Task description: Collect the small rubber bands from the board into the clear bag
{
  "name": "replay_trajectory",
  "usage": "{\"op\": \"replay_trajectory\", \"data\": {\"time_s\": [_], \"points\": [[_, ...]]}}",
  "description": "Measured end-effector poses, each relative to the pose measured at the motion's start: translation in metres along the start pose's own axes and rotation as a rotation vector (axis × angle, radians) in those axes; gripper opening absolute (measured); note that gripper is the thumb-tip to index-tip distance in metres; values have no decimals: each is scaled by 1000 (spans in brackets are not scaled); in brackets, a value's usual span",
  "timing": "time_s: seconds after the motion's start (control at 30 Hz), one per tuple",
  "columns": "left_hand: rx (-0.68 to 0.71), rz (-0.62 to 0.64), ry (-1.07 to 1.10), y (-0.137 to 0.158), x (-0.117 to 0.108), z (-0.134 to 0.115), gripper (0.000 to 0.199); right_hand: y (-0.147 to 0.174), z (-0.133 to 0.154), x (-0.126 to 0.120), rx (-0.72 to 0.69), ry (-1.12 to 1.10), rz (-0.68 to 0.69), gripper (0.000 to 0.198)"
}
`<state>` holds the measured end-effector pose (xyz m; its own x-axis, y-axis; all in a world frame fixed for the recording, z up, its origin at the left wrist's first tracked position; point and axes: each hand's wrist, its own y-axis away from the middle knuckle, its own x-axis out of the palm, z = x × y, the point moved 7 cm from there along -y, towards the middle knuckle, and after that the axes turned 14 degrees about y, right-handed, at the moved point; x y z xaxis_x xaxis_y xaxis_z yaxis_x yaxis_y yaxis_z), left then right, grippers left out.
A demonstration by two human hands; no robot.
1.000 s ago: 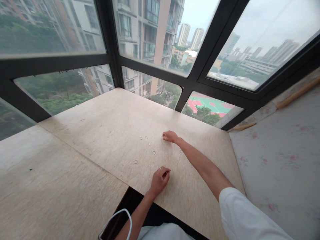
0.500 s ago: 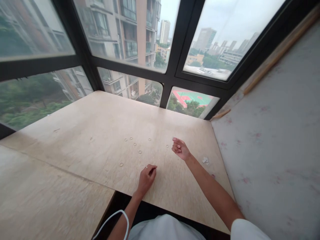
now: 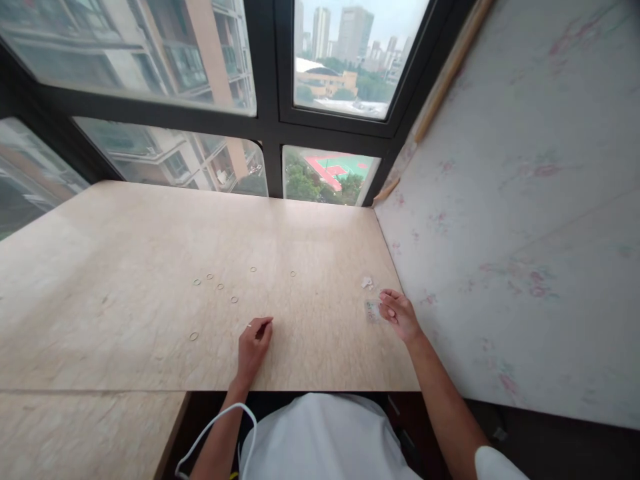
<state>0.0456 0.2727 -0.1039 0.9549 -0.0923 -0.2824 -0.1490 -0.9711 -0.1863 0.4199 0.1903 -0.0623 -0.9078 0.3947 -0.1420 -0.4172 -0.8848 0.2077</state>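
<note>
My left hand [image 3: 254, 345] rests on the pale tabletop near its front edge. Its thumb and fingertips are pressed together, and anything between them is too small to make out; a small light band shows on one finger. Over at the right, my right hand [image 3: 401, 316] has its fingers curled in a pinch at the edge of a small clear plastic packet [image 3: 372, 311] with coloured marks. Whether it grips the packet or something else I cannot tell. Several thin rings lie flat on the table, including one large ring [image 3: 194, 336] left of my left hand and one ring [image 3: 293, 274] farther back.
A crumpled whitish scrap [image 3: 367, 283] lies just behind the packet. The tabletop [image 3: 320, 347] meets a flower-patterned wall [image 3: 475, 287] on the right and dark-framed windows [image 3: 270, 160] at the back. A white cable [image 3: 215, 420] loops by my left forearm.
My view has turned to the right. My right hand has moved from beside the farthest-right ring to the packet near the wall. My left hand keeps its pinched pose on the table.
</note>
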Motion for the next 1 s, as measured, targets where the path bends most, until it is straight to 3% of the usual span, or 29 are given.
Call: {"op": "replay_trajectory", "data": {"time_s": [0.1, 0.2, 0.43, 0.6, 1.0], "points": [[-15, -17, -3, -4, 0, 3, 24, 13, -14, -38, 47, 319, -121, 38], [-35, -37, 7, -6, -2, 6, 25, 19, -21, -57, 22, 650, -139, 34], [-65, -56, 8, -6, -2, 6, 26, 14, -23, -47, -88, 1174, -15, 20], [-67, -75, 6, -5, -2, 6, 25, 9, -19, -39, -87, 1386, 15, 15], [-83, -84, 7, -6, -3, 6, 24, 7, -11, -37, -113, 1634, 32, 16]]}}
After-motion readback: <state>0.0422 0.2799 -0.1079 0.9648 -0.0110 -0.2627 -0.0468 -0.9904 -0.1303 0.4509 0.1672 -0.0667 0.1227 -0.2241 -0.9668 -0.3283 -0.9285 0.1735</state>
